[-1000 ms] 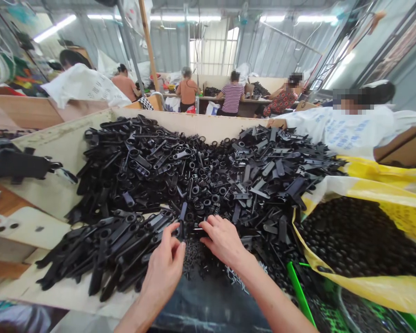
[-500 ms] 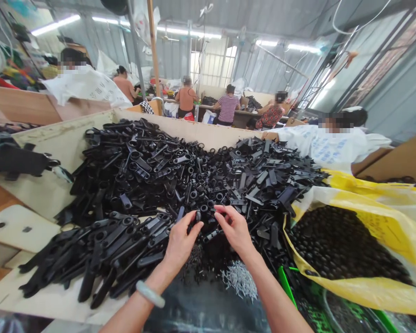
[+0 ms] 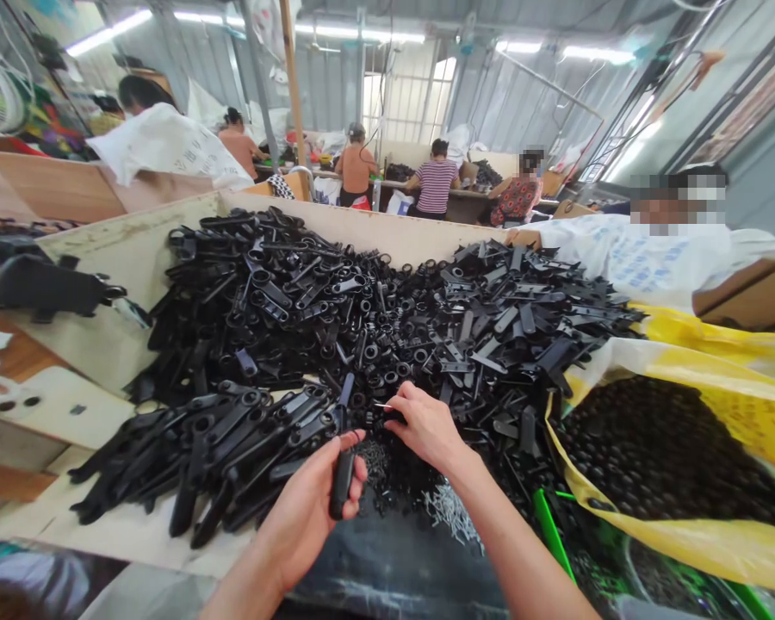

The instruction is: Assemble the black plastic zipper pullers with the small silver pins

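My left hand (image 3: 319, 499) is closed around a black plastic handle-like part (image 3: 342, 484), held upright above the front of the pile. In the fingertips of my right hand (image 3: 426, 424) is a thin silvery pin (image 3: 381, 405), its end pointing left. The two hands are apart. Below and between them lie small dark pins (image 3: 375, 461) and a heap of silvery pins (image 3: 452, 512) on a dark work surface (image 3: 375, 560). Left of my left hand, long black parts with ring ends (image 3: 238, 448) lie in a row.
A large pile of black parts (image 3: 284, 293) fills the wooden-walled bin (image 3: 109, 250). To the right stand a yellow-white sack (image 3: 594, 517) of small dark round pieces and a green crate (image 3: 552, 534). Several people work at benches behind. A black device (image 3: 45, 284) juts in at left.
My left hand has come down and now grips the black handle-like part; before, its fingertips pinched a small dark piece. My right hand now shows a pin. The view has shifted slightly.
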Tool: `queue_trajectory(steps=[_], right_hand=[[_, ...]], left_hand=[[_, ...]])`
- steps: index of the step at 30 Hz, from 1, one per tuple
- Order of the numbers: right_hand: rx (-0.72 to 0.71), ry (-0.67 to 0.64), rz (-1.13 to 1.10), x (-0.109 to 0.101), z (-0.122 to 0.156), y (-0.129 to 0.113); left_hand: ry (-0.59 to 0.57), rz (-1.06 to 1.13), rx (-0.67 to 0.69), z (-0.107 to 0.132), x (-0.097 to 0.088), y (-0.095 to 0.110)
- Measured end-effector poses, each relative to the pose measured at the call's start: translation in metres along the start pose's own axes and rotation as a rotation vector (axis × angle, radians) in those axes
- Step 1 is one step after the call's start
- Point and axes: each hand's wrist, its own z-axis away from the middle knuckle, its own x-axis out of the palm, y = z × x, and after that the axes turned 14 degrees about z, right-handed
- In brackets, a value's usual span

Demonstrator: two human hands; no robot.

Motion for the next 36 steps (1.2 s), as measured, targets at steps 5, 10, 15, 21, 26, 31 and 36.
queue_trajectory(steps=[5, 10, 15, 21, 26, 31, 36], right_hand=[[0.015, 0.019, -0.047, -0.007, -0.004, -0.002], [0.066, 0.113, -0.227, -0.026, 0.028, -0.016], [0.039, 0.054, -0.713, -0.027, 0.088, -0.051], [0.012, 0.069, -0.858, -0.009, 0.117, -0.066], [0.023, 0.123, -0.787, -0.003, 0.127, -0.058], [-0.020, 0.145, -0.749, -0.006, 0.131, -0.050], [-0.087, 0.122, -0.725, -0.011, 0.131, -0.046]], left_hand=[[-0.038, 0.099, -0.142, 0.016, -0.006, -0.009], [-0.040, -0.006, -0.052, 0.031, -0.011, -0.017], [0.007, -0.081, 0.011, 0.039, -0.013, -0.033], [0.064, -0.072, -0.069, 0.050, -0.011, -0.052], [0.008, -0.131, -0.112, 0.060, -0.008, -0.054], [-0.067, -0.195, -0.123, 0.066, -0.006, -0.052], [-0.119, -0.283, -0.147, 0.067, -0.005, -0.050]])
